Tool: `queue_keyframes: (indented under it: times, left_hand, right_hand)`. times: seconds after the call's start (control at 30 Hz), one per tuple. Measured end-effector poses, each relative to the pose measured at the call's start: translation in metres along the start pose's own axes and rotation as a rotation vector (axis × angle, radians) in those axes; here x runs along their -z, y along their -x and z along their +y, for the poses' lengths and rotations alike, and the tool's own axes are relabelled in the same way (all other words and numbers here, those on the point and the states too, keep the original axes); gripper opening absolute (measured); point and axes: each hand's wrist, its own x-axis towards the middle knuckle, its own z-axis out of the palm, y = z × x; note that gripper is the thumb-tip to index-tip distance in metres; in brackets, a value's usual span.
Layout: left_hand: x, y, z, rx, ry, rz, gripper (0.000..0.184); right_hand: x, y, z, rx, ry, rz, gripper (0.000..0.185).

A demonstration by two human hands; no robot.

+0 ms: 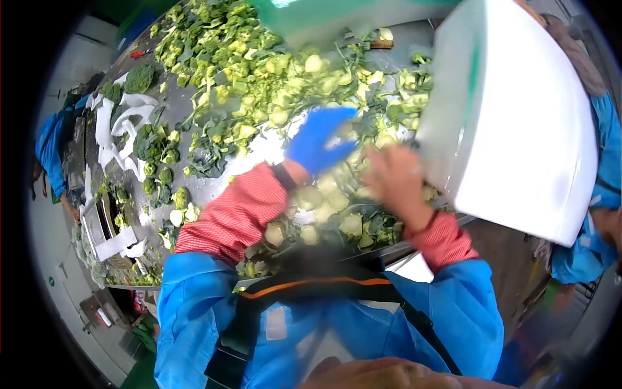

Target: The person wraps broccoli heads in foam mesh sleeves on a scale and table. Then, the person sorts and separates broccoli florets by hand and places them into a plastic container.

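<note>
My left hand (321, 139), in a blue glove, is over the pile of cut broccoli pieces (278, 78) in the middle of the table, with its thumb and fingers apart and nothing seen between them. Bare and smeared by motion, my right hand (394, 178) is low over pale stem pieces (330, 194); whether its fingers hold anything is unclear. Just right of it, a large white tub (525, 129) rests at a slant by the table edge. Leafy trimmings lie below and between both hands.
Broccoli heads (150, 144) and white strips (107, 126) lie on the left of the table (175, 107). A red-handled tool (139, 54) is at the far left edge. A person in blue (50, 142) stands far left; another person's blue sleeve (606, 142) is behind the tub.
</note>
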Motion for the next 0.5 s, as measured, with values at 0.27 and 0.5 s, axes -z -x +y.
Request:
queue_keyframes:
  times: [0.27,0.5]
  left_hand:
    - [0.064,-0.014,-0.055,0.036,-0.497,0.325,0.068]
    - [0.15,0.015,-0.113,0.58,-0.871,0.084,0.093]
  right_hand:
    - [-0.004,0.047,-0.085,-0.271,-0.453,0.018,0.044]
    - [-0.031,-0.057,-0.065,-0.199,-0.325,0.048,0.055]
